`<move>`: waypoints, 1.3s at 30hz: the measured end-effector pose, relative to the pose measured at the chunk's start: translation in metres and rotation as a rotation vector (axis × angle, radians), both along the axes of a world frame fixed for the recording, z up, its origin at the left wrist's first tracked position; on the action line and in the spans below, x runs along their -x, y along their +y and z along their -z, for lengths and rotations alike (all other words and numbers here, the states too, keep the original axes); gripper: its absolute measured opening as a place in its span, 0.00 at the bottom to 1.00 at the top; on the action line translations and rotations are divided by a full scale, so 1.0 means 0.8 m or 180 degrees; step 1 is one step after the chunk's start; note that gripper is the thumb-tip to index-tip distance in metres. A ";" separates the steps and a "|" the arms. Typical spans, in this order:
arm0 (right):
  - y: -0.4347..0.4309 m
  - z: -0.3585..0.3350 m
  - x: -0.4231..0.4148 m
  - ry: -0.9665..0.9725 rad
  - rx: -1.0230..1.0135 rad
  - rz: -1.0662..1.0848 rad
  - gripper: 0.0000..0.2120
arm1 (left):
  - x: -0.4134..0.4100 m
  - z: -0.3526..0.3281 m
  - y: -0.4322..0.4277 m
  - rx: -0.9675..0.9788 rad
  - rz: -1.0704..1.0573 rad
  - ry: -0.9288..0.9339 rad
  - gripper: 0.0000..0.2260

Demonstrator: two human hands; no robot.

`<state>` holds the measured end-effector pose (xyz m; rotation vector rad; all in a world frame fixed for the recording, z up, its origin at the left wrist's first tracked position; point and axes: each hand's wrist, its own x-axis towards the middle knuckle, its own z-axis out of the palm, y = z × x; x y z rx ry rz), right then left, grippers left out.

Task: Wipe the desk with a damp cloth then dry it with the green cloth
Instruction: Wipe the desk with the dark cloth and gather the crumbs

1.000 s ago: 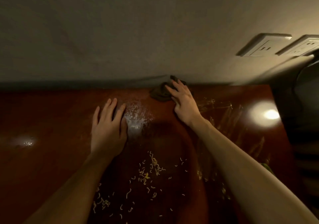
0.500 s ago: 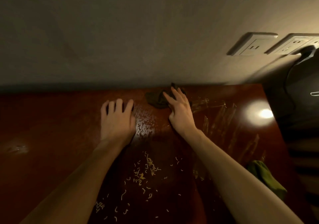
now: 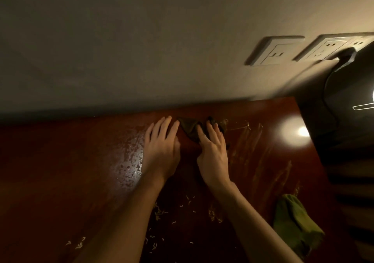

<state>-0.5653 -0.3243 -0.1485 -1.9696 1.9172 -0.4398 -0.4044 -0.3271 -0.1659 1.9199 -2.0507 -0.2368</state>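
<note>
Dark red-brown worktop point(image 3: 60, 171), glossy, butting a plain wall point(image 3: 141, 40) at its far edge. Damp cloth point(image 3: 189, 128), dark and crumpled, lies near the far edge, right of the middle. Right hand point(image 3: 212, 153) lies palm-down on the cloth, fingers point(image 3: 213, 130) stretched out nearly straight over it and pressing, not curled round it; thumb at the cloth's near edge. Left hand point(image 3: 162, 151) lies flat on the bare worktop just left of the cloth, fingers straight and slightly spread, tips just beside the cloth's left end, holding nothing. Wet speckled patch point(image 3: 129, 161) shines just left of the left hand. Small pale scraps point(image 3: 188, 202) are scattered toward the near edge, around both forearms. Faint streaks run right of the right hand. Green cloth point(image 3: 293, 220) lies bunched by the right edge, nearer the front, apart from both hands. Two wall sockets point(image 3: 273, 52) sit upper right; a dark object point(image 3: 344, 100) stands past the right edge, kind unclear.
</note>
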 end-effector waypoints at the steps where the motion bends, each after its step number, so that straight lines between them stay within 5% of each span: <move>1: -0.010 0.001 0.004 -0.0038 -0.0025 -0.0084 0.37 | -0.001 0.000 0.000 -0.0015 0.0014 0.0008 0.23; 8: -0.108 -0.007 0.053 -0.0294 -0.0299 -0.0981 0.29 | -0.002 0.002 -0.002 -0.0105 -0.0059 0.0330 0.23; 18: 0.043 0.000 0.066 -0.0154 -0.0365 -0.1156 0.39 | -0.006 0.003 -0.002 -0.0145 -0.0099 0.0620 0.23; 22: 0.011 -0.010 0.076 -0.0138 -0.0296 -0.1434 0.37 | -0.008 0.004 -0.002 -0.0162 -0.0134 0.0738 0.22; 30: -0.097 -0.007 0.112 -0.0127 -0.0105 -0.0764 0.30 | -0.007 0.001 -0.001 -0.0067 -0.0131 0.0834 0.22; 35: -0.028 -0.005 0.107 -0.0321 -0.0056 -0.0151 0.28 | -0.006 0.002 -0.002 -0.0092 -0.0138 0.0786 0.22; 39: 0.033 -0.009 0.095 -0.0262 -0.0233 -0.0565 0.31 | -0.004 -0.002 0.000 -0.0132 -0.0159 0.0802 0.22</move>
